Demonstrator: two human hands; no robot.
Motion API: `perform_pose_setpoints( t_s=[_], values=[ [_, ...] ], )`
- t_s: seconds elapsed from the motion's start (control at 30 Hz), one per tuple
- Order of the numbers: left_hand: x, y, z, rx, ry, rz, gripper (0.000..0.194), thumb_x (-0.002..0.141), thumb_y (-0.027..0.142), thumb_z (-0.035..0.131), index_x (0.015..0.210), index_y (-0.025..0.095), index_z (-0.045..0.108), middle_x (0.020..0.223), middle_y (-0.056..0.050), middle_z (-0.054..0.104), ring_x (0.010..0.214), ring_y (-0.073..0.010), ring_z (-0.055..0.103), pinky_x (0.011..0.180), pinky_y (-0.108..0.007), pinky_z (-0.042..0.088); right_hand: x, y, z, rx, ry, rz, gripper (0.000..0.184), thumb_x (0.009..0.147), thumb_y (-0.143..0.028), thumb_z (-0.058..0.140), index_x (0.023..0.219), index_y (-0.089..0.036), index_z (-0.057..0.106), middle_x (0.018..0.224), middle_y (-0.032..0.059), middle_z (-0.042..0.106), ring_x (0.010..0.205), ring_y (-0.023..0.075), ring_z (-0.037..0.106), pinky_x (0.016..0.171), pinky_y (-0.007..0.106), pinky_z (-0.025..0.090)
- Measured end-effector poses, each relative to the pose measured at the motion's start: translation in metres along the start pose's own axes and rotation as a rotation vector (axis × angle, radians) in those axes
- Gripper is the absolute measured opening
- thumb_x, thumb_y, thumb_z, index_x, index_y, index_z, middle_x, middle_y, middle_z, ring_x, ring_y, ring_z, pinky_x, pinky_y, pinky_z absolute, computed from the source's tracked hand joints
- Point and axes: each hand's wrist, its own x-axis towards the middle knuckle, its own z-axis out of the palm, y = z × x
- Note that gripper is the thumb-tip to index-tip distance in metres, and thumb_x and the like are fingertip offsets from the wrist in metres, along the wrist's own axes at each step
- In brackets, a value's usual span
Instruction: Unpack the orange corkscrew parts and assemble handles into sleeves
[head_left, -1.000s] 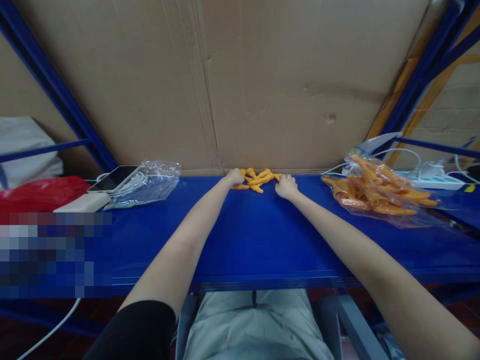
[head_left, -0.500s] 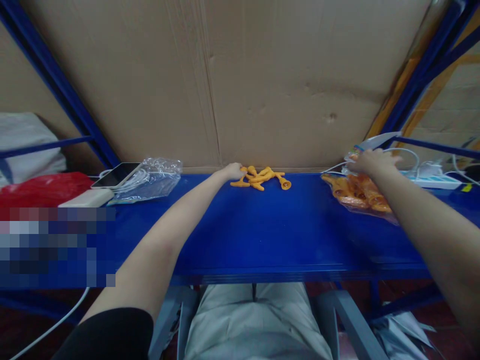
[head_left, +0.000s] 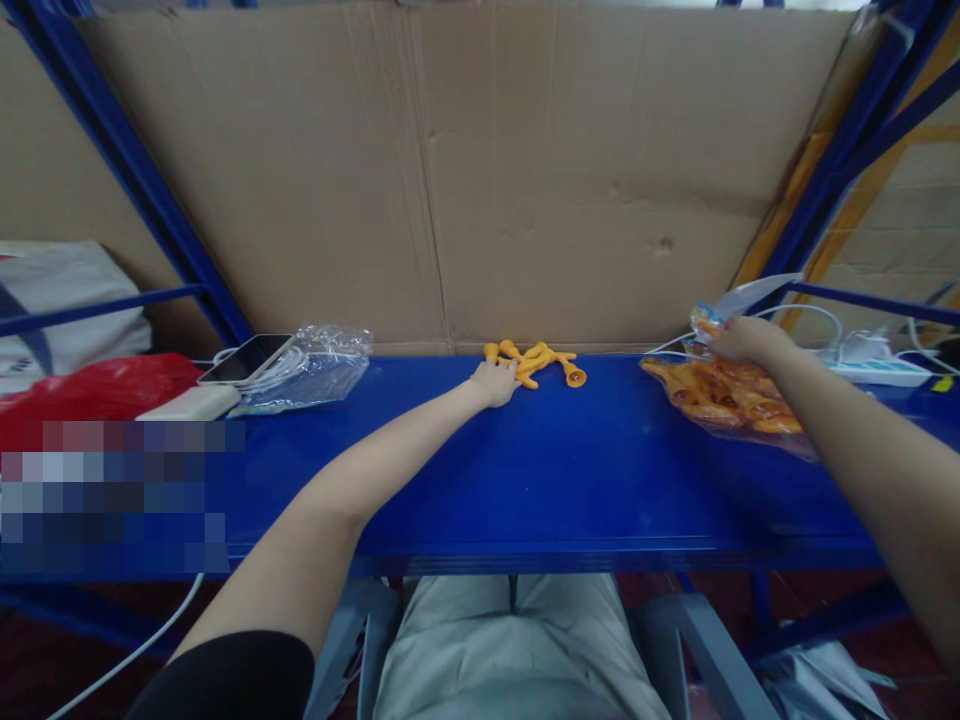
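Note:
Near the cardboard, several orange plastic pieces with thin stems lie in a loose pile. One piece shows a flared, cup-like end facing me. My left hand lies at the pile's left side with its fingers curled over an orange piece, mostly hidden under it. To the right, a clear plastic bag full of similar orange pieces rests on the blue table. My right hand closes on the bag's upper end, beside a small colourful printed patch; the fingertips are partly hidden.
Cardboard stands along the back of the blue table. At left lie a phone, white cable, a crumpled clear bag, a white box and red plastic. A white power strip sits at far right.
My left hand has moved right and nearer to me, onto the orange pieces, covering the leftmost one. My right hand has drawn its fingers together at the bag's upper end.

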Motion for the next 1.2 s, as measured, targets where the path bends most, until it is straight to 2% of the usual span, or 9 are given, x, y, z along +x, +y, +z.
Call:
perform_pose_setpoints(
  t_s=[0.07,0.27,0.57,0.67,0.73,0.87,0.97,1.03,1.2],
  values=[
    [0.002,-0.001,0.002,-0.015,0.007,-0.012,0.067,0.099,0.045,0.040,0.155,0.009,0.031,0.149,-0.024,0.047,0.140,-0.0377,0.043,0.108,-0.044,0.039,-0.011,-0.005,-0.011,-0.031,-0.119,-0.012,0.047,0.090,-0.034,0.063,0.119,0.004,0.066,0.108,0.0319,0.066,0.097,0.0300,0.063,0.070,0.037,0.036],
    [-0.001,-0.001,0.006,-0.055,0.072,-0.048,0.062,0.100,0.048,0.035,0.154,0.018,0.035,0.153,-0.020,0.044,0.142,-0.0371,0.039,0.114,-0.054,0.029,-0.040,-0.022,-0.035,-0.110,-0.032,-0.130,0.040,0.097,-0.019,0.048,0.133,-0.002,0.054,0.125,0.0326,0.057,0.113,0.0339,0.056,0.074,0.039,0.035],
    [-0.010,0.001,0.004,-0.151,0.209,-0.081,0.056,0.101,0.046,0.031,0.150,0.021,0.041,0.145,-0.015,0.055,0.135,-0.0360,0.049,0.118,-0.068,0.000,-0.048,-0.085,-0.083,0.050,0.357,-0.544,0.042,0.096,-0.019,0.046,0.137,-0.007,0.046,0.127,0.0263,0.055,0.115,0.0320,0.052,0.083,0.040,0.039],
    [-0.002,-0.005,-0.006,-0.394,0.292,-0.126,0.054,0.101,0.047,0.033,0.146,0.020,0.044,0.141,-0.014,0.059,0.133,-0.0333,0.052,0.118,-0.066,0.014,-0.050,-0.123,-0.085,0.159,0.382,-0.804,0.034,0.097,-0.026,0.043,0.126,-0.012,0.054,0.122,0.0207,0.058,0.112,0.0307,0.053,0.089,0.042,0.041],
    [0.003,-0.014,-0.016,-0.662,0.336,-0.094,0.056,0.099,0.046,0.040,0.149,0.019,0.039,0.142,-0.015,0.058,0.130,-0.0289,0.054,0.115,-0.056,0.032,-0.055,-0.150,-0.080,0.264,0.357,-0.918,0.035,0.098,-0.036,0.042,0.124,-0.016,0.056,0.121,0.0183,0.058,0.115,0.0315,0.051,0.092,0.045,0.042],
    [0.002,-0.044,-0.034,-1.093,0.264,0.208,0.068,0.089,0.047,0.062,0.149,0.024,0.039,0.140,-0.015,0.059,0.120,-0.0254,0.062,0.098,-0.041,0.052,-0.069,-0.195,-0.058,0.402,0.246,-1.046,0.039,0.100,-0.036,0.036,0.130,-0.021,0.056,0.131,0.0160,0.058,0.125,0.0310,0.049,0.099,0.049,0.042],
    [-0.007,-0.066,-0.042,-1.203,0.136,0.240,0.065,0.082,0.054,0.070,0.134,0.018,0.056,0.127,-0.017,0.067,0.109,-0.0286,0.068,0.086,-0.039,0.058,-0.074,-0.216,-0.041,0.499,0.185,-1.037,0.042,0.099,-0.035,0.036,0.135,-0.025,0.056,0.139,0.0120,0.056,0.130,0.0290,0.048,0.103,0.048,0.041],
    [-0.011,-0.074,-0.045,-1.216,0.144,0.195,0.063,0.081,0.058,0.069,0.127,0.016,0.061,0.119,-0.017,0.071,0.103,-0.0288,0.070,0.082,-0.040,0.059,-0.072,-0.225,-0.031,0.561,0.205,-0.969,0.044,0.098,-0.035,0.037,0.138,-0.029,0.054,0.142,0.0095,0.055,0.133,0.0285,0.046,0.105,0.050,0.039],
    [-0.004,-0.076,-0.056,-1.121,0.439,0.128,0.057,0.080,0.052,0.072,0.123,0.015,0.065,0.113,-0.013,0.074,0.102,-0.0278,0.071,0.089,-0.045,0.058,-0.056,-0.234,-0.017,0.791,0.412,-0.803,0.040,0.094,-0.032,0.044,0.128,-0.024,0.064,0.139,0.0104,0.060,0.133,0.0278,0.048,0.109,0.052,0.037]
  ],
)
